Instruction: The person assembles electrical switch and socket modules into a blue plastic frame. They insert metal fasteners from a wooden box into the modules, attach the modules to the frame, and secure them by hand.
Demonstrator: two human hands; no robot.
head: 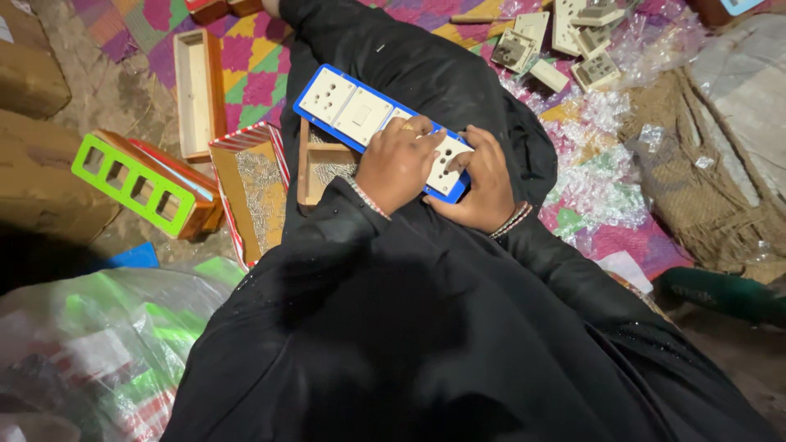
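Gripping one blue switchboard (370,123), two hands, left hand (395,168), right hand (483,184)

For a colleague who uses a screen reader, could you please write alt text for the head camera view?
A seated person in black presses both hands, left hand and right hand, onto a blue switch plate holding white sockets, on their lap. A green frame and wooden boxes lie around on a colourful mat.

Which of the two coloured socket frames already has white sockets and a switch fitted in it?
The blue frame under both hands; the green frame beside the cardboard boxes has only empty openings.
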